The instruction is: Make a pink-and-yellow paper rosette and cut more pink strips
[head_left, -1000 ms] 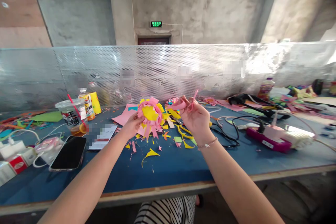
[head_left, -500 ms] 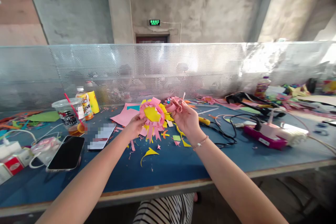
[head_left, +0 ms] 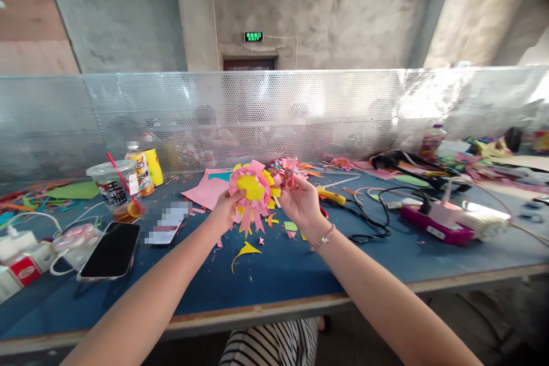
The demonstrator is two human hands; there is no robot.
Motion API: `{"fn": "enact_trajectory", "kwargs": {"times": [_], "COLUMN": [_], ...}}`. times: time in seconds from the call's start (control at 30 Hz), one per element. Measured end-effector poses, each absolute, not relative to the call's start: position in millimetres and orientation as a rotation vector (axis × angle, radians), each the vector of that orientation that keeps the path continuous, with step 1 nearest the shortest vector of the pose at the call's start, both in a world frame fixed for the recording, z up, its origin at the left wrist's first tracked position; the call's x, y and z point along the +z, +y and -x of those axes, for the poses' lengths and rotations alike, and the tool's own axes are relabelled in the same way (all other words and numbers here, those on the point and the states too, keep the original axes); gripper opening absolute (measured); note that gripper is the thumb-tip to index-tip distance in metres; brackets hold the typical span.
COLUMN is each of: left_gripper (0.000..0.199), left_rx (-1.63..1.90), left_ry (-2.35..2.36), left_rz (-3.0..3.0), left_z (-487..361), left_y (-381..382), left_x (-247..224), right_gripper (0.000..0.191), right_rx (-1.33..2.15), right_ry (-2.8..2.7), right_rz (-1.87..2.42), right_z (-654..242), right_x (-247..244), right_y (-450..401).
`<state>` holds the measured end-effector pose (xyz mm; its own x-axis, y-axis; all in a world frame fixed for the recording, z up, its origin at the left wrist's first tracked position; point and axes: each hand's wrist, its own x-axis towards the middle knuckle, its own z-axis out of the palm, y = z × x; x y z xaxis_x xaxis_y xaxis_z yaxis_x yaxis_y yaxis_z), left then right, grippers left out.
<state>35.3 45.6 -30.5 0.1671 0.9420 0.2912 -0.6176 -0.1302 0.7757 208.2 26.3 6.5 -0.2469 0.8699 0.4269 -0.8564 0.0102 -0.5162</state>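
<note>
I'm gripping the paper flower [head_left: 251, 187] with the left hand [head_left: 226, 209] and pinching a pink strip [head_left: 290, 179] with the right hand [head_left: 301, 201] beside it, apparently lining them up; joining is likely needing steadiness.

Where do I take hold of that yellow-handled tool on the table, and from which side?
I'd take the yellow-handled tool around the middle of its handle, coming down from above and slightly from the right. It lies slim and lengthwise, slanting from far left to near right, with its upper side exposed, while the right grip crowds its left end.
</note>
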Motion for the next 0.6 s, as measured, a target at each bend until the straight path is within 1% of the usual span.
{"fn": "enact_trajectory", "kwargs": {"times": [0.37,0.6], "left_gripper": [0.033,0.034], "left_rx": [1.344,1.33], "left_ry": [0.387,0.346], "left_rz": [-0.987,-0.954], "left_z": [-39.9,-38.5], "left_y": [32.0,34.7], "left_x": [-21.8,-20.8], "right_gripper": [0.017,0.012], "right_rx": [1.722,1.652], "right_ry": [-0.804,-0.841], "right_rz": [0.035,0.065], "right_z": [-207.9,-208.9], "right_x": [4.5,5.3], "right_y": [25.9,29.2]}}
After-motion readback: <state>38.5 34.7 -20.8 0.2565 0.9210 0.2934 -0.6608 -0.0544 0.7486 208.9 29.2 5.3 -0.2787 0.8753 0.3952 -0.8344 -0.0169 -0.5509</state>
